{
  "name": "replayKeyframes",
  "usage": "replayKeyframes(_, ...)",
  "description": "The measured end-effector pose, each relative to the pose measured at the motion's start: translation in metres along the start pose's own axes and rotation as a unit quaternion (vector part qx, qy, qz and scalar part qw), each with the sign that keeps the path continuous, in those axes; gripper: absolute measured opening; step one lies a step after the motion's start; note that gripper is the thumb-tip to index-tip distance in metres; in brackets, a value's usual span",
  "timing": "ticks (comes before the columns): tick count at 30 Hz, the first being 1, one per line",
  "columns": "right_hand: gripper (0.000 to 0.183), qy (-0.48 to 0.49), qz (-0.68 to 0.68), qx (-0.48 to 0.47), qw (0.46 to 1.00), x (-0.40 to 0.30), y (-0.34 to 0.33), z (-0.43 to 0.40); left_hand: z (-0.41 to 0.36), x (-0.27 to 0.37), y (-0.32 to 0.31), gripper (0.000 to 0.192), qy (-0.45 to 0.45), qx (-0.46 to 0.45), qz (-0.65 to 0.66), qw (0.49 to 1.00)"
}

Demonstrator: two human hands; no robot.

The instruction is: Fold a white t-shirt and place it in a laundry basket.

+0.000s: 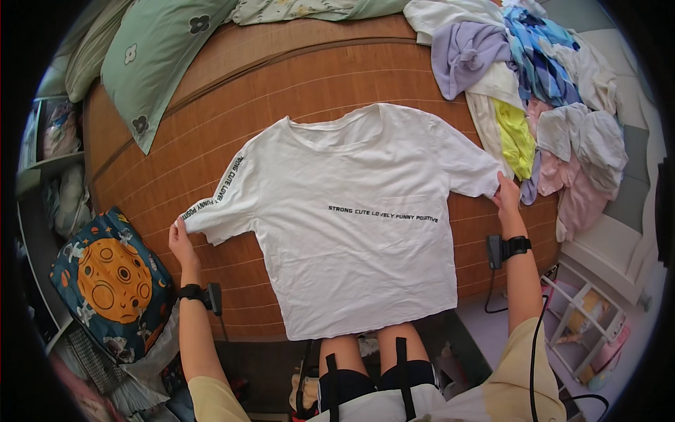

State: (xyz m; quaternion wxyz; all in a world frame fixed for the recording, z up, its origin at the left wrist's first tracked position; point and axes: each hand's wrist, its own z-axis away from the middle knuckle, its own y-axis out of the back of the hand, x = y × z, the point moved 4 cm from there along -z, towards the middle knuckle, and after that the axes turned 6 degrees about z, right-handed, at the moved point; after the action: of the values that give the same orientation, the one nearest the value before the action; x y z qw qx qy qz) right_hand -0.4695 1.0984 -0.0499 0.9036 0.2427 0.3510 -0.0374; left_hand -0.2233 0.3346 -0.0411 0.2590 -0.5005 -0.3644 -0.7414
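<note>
A white short-sleeved T-shirt (358, 253) with black lettering across the chest and along one sleeve lies spread on a brown bamboo mat (327, 68). Its neckline points away from me, and its hem reaches the mat's near edge, by my legs. My left hand (183, 247) pinches the end of the left-side sleeve between thumb and fingers. At the opposite side, my right hand (506, 194) grips the cuff of the other sleeve. Both sleeves are stretched outward, and creases run over the shirt's body.
A heap of clothes (559, 111) lies at the right, close to my right hand. A green flowered pillow (153, 63) is at the upper left. Left of my left arm sits a planet-patterned bag (113, 279), beside shelves (58, 161). A white rack (572, 316) stands lower right.
</note>
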Motion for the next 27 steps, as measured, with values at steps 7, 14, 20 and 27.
replayKeyframes(7, 0.032, 0.088, -0.03, -0.003, 0.996, 0.019, 0.022, -0.037, 0.005, -0.007, -0.022, 0.029, 0.108, -0.043, 0.161, 0.98)
replayKeyframes(14, 0.038, 0.019, -0.097, -0.186, 0.978, -0.018, -0.035, 0.037, 0.021, -0.011, -0.027, 0.052, 0.139, -0.061, 0.087, 0.985)
replayKeyframes(20, 0.038, 0.061, -0.089, -0.148, 0.983, -0.008, -0.014, 0.004, 0.019, -0.033, -0.009, 0.053, 0.107, -0.03, 0.081, 0.99)
replayKeyframes(27, 0.042, 0.117, -0.045, -0.051, 0.991, -0.001, -0.01, -0.016, 0.018, -0.052, 0.006, 0.055, 0.089, -0.023, 0.029, 0.995)
